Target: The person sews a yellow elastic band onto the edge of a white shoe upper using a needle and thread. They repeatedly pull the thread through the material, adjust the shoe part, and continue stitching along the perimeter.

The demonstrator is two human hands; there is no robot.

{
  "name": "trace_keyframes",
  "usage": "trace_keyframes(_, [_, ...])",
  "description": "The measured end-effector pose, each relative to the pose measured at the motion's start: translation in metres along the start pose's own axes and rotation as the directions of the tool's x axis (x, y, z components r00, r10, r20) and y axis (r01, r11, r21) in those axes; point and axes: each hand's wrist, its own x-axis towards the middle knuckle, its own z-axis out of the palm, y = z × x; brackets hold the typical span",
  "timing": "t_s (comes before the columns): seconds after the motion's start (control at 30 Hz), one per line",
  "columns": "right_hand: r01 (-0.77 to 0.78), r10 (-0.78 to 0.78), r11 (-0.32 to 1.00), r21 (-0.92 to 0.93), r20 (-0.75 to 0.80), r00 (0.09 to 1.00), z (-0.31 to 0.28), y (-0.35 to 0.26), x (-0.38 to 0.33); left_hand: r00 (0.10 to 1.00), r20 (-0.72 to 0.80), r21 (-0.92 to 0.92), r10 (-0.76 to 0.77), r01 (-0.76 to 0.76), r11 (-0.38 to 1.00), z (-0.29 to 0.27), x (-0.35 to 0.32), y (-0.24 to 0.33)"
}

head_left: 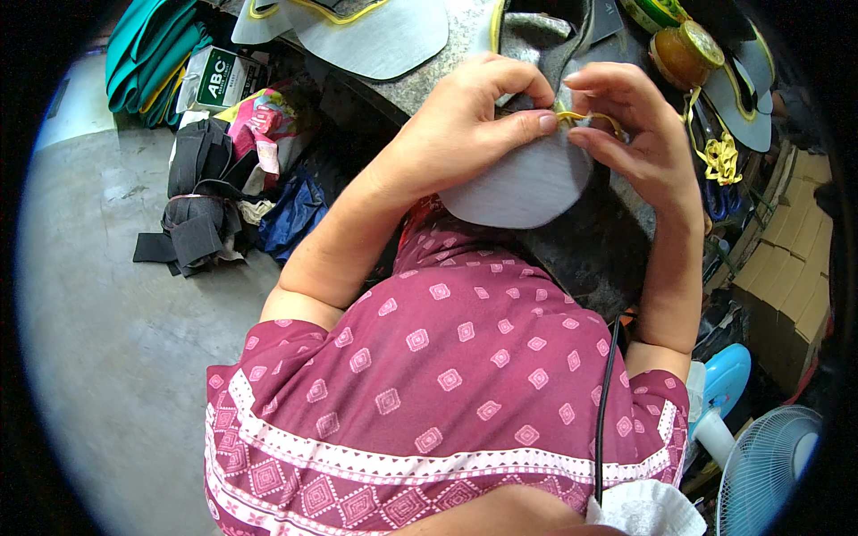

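Grey felt piece at 12 o'clock, over worktop edge. Looks soft, light, bendy. Left hand pinching its rim; right hand pinching yellow trim at 1 o'clock. Best held by the rim, near the trim.

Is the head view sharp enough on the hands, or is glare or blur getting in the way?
Head view: both hands, left hand and right hand, are sharp and evenly lit on the grey felt piece; no glare there. Fisheye bending and black vignette at the rim; fan slightly soft.
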Motion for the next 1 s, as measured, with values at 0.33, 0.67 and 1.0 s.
trace_keyframes(0.33, [-0.035,0.039,0.998,-0.043,0.093,0.995,0.003,-0.018,0.017,0.945,0.134,-0.405,-0.299,0.327,0.853,-0.001,-0.027,-0.004])
trace_keyframes(0.67, [0.009,-0.018,0.996,-0.094,-0.091,0.996,0.017,-0.003,0.016,0.932,0.120,-0.379,-0.341,0.360,0.852,-0.005,-0.037,-0.008])
trace_keyframes(1.0, [0.100,-0.143,0.975,-0.199,-0.215,0.966,0.023,0.000,0.012,0.951,-0.038,-0.384,-0.305,0.268,0.884,0.008,-0.024,-0.001])
